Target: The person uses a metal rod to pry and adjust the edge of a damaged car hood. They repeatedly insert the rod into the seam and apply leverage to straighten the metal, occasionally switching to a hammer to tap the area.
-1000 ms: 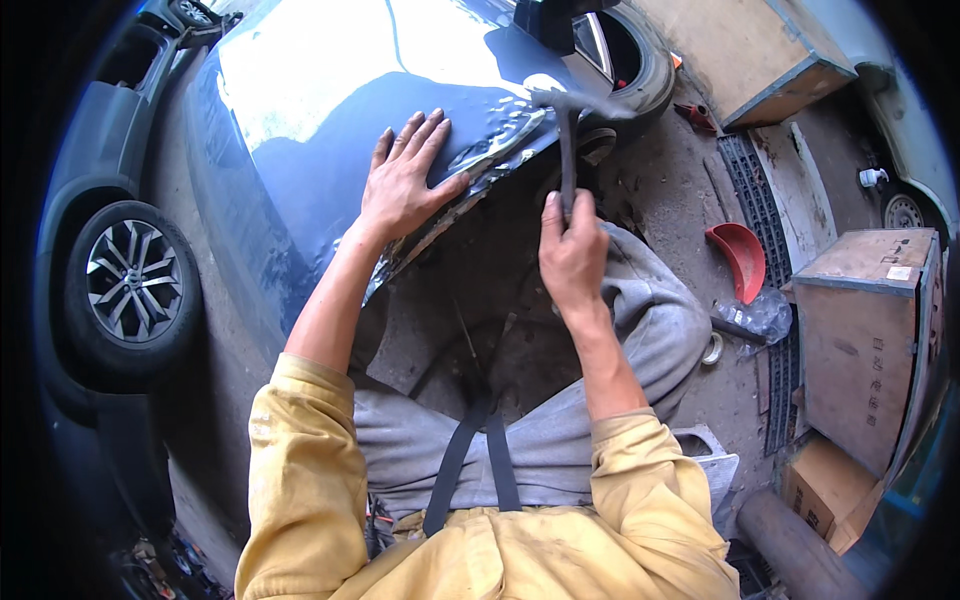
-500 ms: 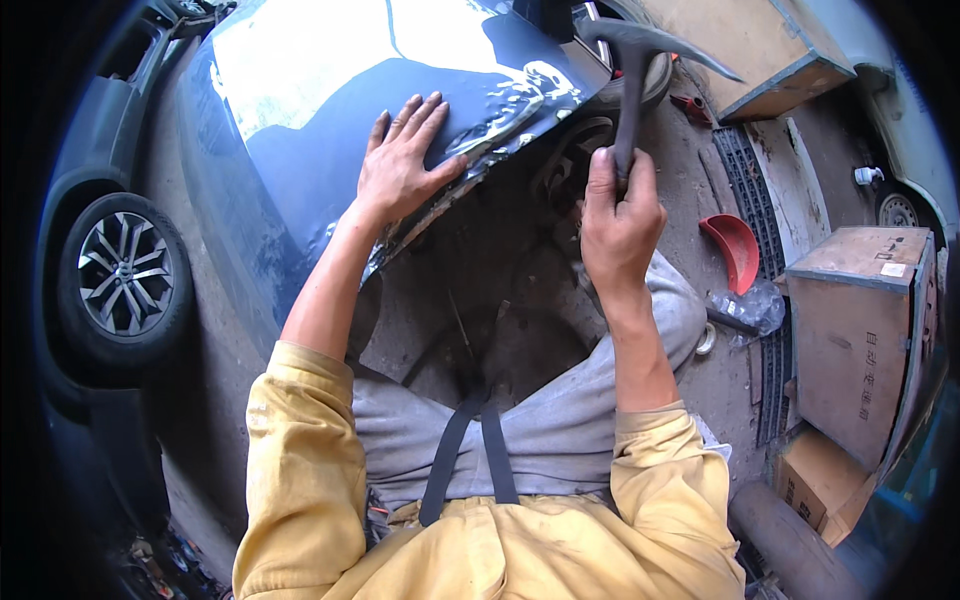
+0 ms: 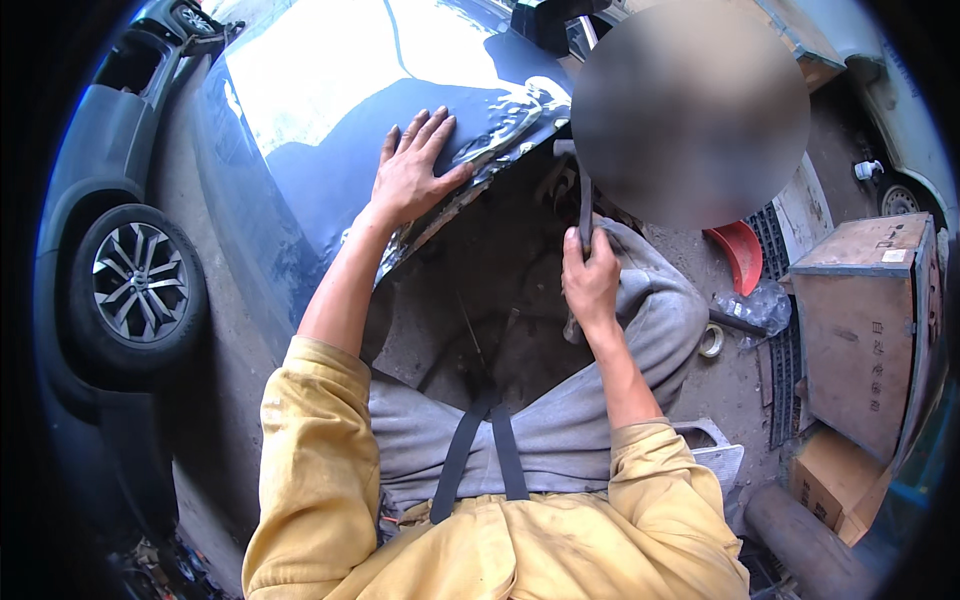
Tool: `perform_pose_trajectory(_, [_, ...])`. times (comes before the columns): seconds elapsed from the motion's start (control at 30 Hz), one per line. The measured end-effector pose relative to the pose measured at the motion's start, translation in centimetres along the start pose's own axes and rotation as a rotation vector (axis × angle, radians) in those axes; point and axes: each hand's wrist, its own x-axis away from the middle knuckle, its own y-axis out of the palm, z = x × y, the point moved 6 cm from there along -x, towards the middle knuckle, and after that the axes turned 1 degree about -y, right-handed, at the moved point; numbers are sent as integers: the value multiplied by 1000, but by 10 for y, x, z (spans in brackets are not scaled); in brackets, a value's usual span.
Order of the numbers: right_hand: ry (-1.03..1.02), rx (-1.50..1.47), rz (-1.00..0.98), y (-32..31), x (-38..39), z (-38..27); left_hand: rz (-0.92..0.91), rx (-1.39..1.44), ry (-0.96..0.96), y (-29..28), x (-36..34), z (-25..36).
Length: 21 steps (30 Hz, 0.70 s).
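My left hand (image 3: 415,170) lies with fingers spread on a glossy dark-blue car hood panel (image 3: 330,185), left of its crumpled, wrinkled edge (image 3: 525,120). In my right hand (image 3: 590,280) is a dark steel hammer (image 3: 585,190), gripped by its handle and held upright, its head just below the panel's dented corner. Whether the head touches the metal I cannot tell. My bent legs in grey trousers (image 3: 650,310) are under my arms, with dark straps between them.
A dark car with a wheel (image 3: 145,285) stands left, a white vehicle (image 3: 905,130) right. Wooden crates (image 3: 850,350), a cardboard box (image 3: 825,480), red curved piece (image 3: 740,255), plastic bag (image 3: 768,312) and tape roll (image 3: 711,340) lie right. A blurred round patch (image 3: 690,110) hides the upper right.
My right hand and hammer swung up and rightward half a second ago and are now lower and further left. My left hand stays on the panel. The blurred patch has appeared.
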Motion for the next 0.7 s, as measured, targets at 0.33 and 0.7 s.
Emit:
perform_pose_trajectory(0.33, [983, -424, -289, 36, 155, 123, 176, 843, -20, 19, 59, 132])
perform_pose_trajectory(0.7, [938, -444, -336, 43, 127, 133, 33, 2369, -452, 91, 23, 97])
